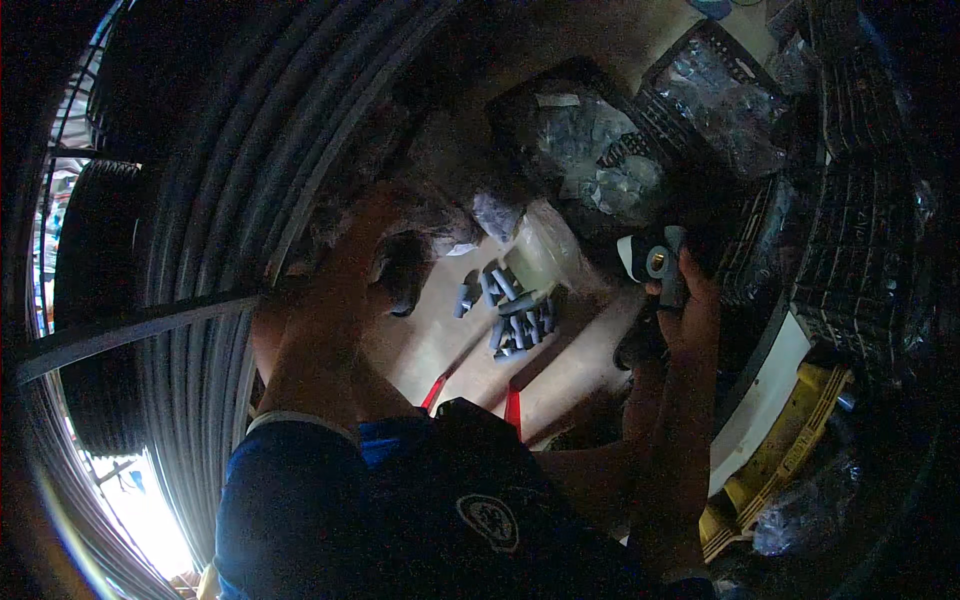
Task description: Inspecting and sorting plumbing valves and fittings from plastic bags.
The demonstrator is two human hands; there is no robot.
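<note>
Coil [215,190]: big black hose, far left.
Left hand [400,265]: reaching toward the plastic bag [497,212]; grip hidden in shadow, I cannot tell.
Sleeves [512,310]: grey pile, middle floor.
Right hand [690,290]: closed round a grey fitting [660,262] (light, rigid, smooth; hold its body).

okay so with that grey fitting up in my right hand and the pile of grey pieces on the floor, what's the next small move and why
Probably bring the left hand down to the pile of grey pieces and pick one. The right hand already holds the grey fitting up with its open end showing, while the left looks empty and hangs just beside the pile.
</note>
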